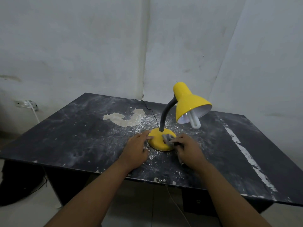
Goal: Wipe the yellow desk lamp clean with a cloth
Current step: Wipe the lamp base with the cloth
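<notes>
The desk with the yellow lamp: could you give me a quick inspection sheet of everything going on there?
Surface: dark desk top, scuffed, dusted with white specks, with a pale worn patch and a peeled strip at right.
Job's things: yellow desk lamp upright, shade tilted down, bulb showing; grey cloth on its round base.
Clutter: nothing seen besides the debris.
Hands: left hand steadies the base's edge; right hand presses the cloth on the base.
Cables: thin black cord runs from the lamp to the back edge.
Surroundings: stained grey walls, wall outlet at left.
</notes>
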The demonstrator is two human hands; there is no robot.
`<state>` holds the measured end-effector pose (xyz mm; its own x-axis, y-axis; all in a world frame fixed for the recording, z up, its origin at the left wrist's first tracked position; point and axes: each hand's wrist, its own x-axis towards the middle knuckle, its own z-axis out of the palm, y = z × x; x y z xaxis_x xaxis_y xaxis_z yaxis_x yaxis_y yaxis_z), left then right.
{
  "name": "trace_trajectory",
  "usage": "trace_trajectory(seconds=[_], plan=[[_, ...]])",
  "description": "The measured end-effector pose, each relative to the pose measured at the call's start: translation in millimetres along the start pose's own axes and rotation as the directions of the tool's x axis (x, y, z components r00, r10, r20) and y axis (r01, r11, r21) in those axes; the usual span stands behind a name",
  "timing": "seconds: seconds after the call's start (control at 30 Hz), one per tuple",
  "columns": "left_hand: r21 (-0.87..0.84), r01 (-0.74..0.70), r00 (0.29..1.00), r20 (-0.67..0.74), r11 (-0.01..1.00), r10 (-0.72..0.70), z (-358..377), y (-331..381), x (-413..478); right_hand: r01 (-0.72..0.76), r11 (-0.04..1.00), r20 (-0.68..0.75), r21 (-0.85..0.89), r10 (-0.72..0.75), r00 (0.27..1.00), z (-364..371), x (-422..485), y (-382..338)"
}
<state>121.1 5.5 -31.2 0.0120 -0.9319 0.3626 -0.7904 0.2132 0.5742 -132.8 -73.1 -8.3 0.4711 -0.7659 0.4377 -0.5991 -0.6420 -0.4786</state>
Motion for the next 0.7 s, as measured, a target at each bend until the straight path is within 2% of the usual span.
trace_trajectory(seconds=[0.13,0.2,0.3,0.4,0.6,0.7], plan=[[-0.019,-0.002,1.0,-0.015,1.0,0.002,3,-5,3,-0.181,0.974,-0.216,0.138,0.208,0.954,-11,21,13],[-0.022,-0.002,1.0,-0.019,1.0,0.001,4,-6,5,-0.171,0.979,-0.154,0.109,0.186,0.97,-9,35,8],[-0.02,0.003,1.0,-0.016,1.0,-0.003,6,-9,6,-0.044,0.999,0.045,-0.008,0.044,0.998,5,54,-5],[-0.038,0.0,1.0,-0.031,0.999,-0.001,7,-11,6,-0.059,0.998,0.1,-0.017,0.06,0.993,13,67,-5],[-0.068,0.01,0.999,-0.042,0.998,-0.013,7,-11,8,-0.233,0.972,0.089,-0.016,0.234,0.968,21,80,3],[-0.084,0.024,0.999,-0.045,0.996,-0.028,7,-7,7,-0.233,0.972,0.036,-0.042,0.234,0.971,26,79,5]])
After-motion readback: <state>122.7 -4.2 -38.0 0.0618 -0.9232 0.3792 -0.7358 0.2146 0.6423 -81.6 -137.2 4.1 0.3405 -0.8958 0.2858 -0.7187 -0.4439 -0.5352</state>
